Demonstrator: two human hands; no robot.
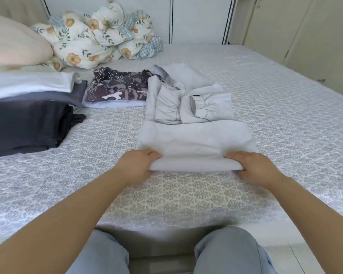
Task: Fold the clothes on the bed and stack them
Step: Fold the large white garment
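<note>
Pale grey jacket (194, 135) pinched at its near hem by left hand (136, 165) and right hand (254, 167), one per corner, ready to fold it away evenly.

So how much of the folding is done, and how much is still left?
Quite a lot looks done: a stack of folded dark and white clothes sits on the bed, and a patterned garment lies beside it. In hand: the left hand and right hand grip the near edge of the pale grey jacket, partly folded. Left: finishing it and stacking it.
</note>
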